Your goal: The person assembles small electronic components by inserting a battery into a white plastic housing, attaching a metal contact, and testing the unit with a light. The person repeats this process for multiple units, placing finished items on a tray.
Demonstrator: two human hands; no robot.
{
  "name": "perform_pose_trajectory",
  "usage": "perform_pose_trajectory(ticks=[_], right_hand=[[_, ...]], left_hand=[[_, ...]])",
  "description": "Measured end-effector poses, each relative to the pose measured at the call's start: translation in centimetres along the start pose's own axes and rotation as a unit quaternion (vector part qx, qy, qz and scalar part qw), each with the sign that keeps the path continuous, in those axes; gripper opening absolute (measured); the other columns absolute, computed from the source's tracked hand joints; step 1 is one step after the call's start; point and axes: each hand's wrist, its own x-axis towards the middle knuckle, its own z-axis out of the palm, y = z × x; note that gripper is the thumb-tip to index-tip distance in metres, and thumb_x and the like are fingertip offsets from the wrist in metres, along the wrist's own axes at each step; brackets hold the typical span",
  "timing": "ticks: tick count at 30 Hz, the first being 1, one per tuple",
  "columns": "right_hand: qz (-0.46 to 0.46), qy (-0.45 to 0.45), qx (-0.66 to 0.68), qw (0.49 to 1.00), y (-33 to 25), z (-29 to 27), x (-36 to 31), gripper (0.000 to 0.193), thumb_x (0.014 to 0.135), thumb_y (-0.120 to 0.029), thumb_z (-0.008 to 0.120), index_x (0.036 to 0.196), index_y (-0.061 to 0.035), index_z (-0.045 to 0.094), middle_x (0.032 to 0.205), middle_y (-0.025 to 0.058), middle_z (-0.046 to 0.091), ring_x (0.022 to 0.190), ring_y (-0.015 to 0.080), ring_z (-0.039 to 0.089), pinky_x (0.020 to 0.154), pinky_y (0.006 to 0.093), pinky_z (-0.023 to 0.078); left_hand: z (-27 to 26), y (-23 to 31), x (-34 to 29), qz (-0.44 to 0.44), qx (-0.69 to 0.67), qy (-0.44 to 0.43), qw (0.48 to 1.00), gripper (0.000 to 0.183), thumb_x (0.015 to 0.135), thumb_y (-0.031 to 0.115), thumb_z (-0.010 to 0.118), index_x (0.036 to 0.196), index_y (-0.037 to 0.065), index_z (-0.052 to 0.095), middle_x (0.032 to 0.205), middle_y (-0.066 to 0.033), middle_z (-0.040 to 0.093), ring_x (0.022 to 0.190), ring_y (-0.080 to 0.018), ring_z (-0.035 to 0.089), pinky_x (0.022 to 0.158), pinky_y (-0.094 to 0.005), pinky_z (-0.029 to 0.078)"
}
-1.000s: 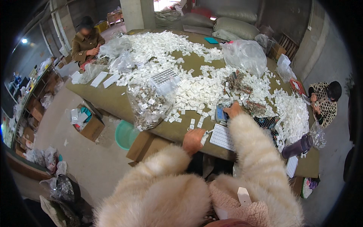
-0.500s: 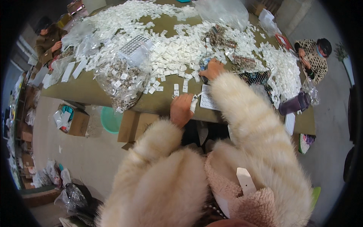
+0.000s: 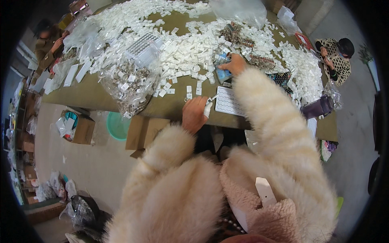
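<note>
My left hand (image 3: pixel 195 114) is closed near the table's front edge. Something white (image 3: pixel 208 109) shows at its thumb side, and a small metallic piece sticks out above it; I cannot make out what it grips. To its right lies a white tray (image 3: pixel 227 101) with rows of round marks. Farther out, my right hand (image 3: pixel 234 65) reaches over a blue, partly clear packet (image 3: pixel 223 73), its thumb apart from the bent fingers. Around both hands are small white rectangular pieces (image 3: pixel 186 58), some with cards or tags, and a few stand separately by my left hand.
A clear bag of small patterned pieces (image 3: pixel 133 87) sits left on the table (image 3: pixel 166 109). A purple bottle (image 3: pixel 318 107) lies at the right. Open cardboard boxes (image 3: pixel 142 135) and a green basin (image 3: pixel 117 125) stand on the floor. Other people work at the far left and right.
My right hand has shifted slightly right, and more of the blue packet and the white tray shows. My left hand stays nearly in place.
</note>
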Motion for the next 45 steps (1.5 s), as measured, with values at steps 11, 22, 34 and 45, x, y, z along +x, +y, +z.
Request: perform_pose_trajectory(ticks=[11,22,34,45], right_hand=[[-0.194,0.050,-0.365,0.909,2.8,-3.2,-3.3,0.044,0.076,-0.017,0.083,0.111,-0.0005,0.062,0.105,0.0198,0.067,0.092,0.0375,0.072,0.073,0.0481,0.059],[-0.113,-0.001,-0.121,0.986,5.7,-1.1,-2.3,0.075,0.069,-0.043,0.090,0.125,0.0010,0.065,0.116,0.0211,0.066,0.097,0.0379,0.069,0.088,0.0460,0.053],[0.002,-0.043,0.127,0.991,7.6,-0.1,0.9,0.075,0.068,-0.049,0.085,0.111,0.0099,0.068,0.098,0.0202,0.072,0.089,0.0258,0.069,0.083,0.0362,0.053],[0.057,-0.014,0.128,0.990,8.7,1.1,3.5,0.083,0.055,-0.050,0.087,0.111,0.0087,0.069,0.105,0.0251,0.072,0.095,0.0331,0.070,0.088,0.0385,0.053]], left_hand=[[0.7,-0.8,0.4,-0.025,-0.008,0.025,0.999,0.012,0.083,0.012,0.073,0.093,0.008,0.068,0.084,-0.0091,0.062,0.081,-0.0311,0.061,0.073,-0.0424,0.048],[-2.3,-6.7,2.2,-0.120,0.077,0.039,0.989,0.021,0.085,0.013,0.073,0.100,-0.002,0.072,0.124,-0.0186,0.063,0.111,-0.0382,0.058,0.095,-0.0454,0.047],[-3.0,-5.2,1.3,-0.024,0.078,0.128,0.988,0.015,0.083,0.010,0.073,0.096,0.004,0.071,0.108,-0.0076,0.069,0.097,-0.0294,0.062,0.086,-0.0407,0.046],[-2.7,-5.7,0.8,-0.048,0.045,0.125,0.990,0.018,0.080,0.005,0.071,0.098,0.004,0.070,0.105,-0.0078,0.069,0.095,-0.0304,0.062,0.082,-0.0406,0.048]])
